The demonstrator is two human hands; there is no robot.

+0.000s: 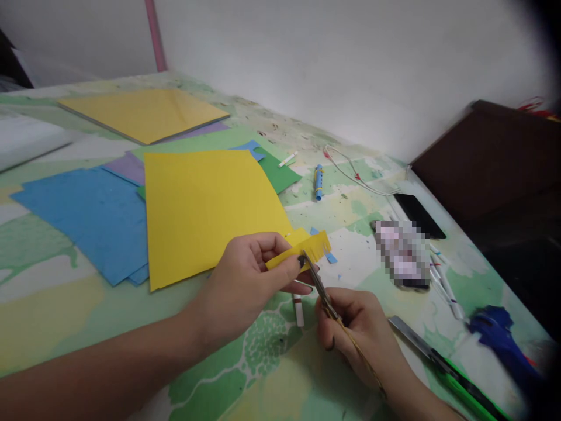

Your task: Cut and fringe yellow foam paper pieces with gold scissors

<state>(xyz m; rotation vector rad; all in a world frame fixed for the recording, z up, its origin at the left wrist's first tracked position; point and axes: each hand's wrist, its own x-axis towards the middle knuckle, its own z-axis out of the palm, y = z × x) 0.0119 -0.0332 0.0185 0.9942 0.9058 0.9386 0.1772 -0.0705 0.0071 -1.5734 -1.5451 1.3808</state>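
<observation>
My left hand (252,278) pinches a narrow yellow paper strip (312,248) between thumb and fingers. Several slits run along the strip's edge toward its right end. My right hand (357,327) is closed around the handles of small metal scissors (322,286), whose blades meet the strip beside my left thumb. A large yellow sheet (205,210) lies on the table behind my left hand. Under the strip are another small yellow piece and blue scraps (331,257). A white marker (298,310) lies below my left fingertips.
Blue sheets (92,216) lie at the left, a yellow pad (144,111) at the back. A blue paper roll (318,182) stands out beyond the strip. At the right are two phones (419,215), a green cutter (464,383), a blue tool (499,336) and pens (445,286).
</observation>
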